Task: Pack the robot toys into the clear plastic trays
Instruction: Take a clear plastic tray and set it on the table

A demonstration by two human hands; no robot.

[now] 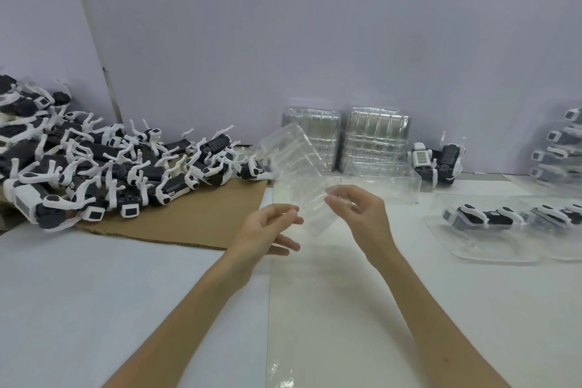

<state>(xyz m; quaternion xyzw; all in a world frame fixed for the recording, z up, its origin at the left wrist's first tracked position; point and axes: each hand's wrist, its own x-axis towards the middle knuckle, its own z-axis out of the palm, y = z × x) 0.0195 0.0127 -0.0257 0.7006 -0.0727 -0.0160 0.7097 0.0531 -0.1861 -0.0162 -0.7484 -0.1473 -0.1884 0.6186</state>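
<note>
toy pile (104, 167): a big heap of loose black-and-white robot toys on the cardboard (189, 214), far left. Most of the job looks still to do!
left hand (267, 230): narrow grip, fingertips pinching the near edge of the clear tray (299, 167).
clear tray: empty, tilted, held up off the worktop (94, 293) between both hands.
right hand (359, 211): narrow grip too, pinching that same tray's near end.
tray stacks (346, 135): two piles of empties against the wall, plenty waiting.
loose pair (436, 161): two toys standing unpacked just right of the stacks.
packed trays (485, 224): on the right, each holds a toy; more are stacked at the far edge.
</note>
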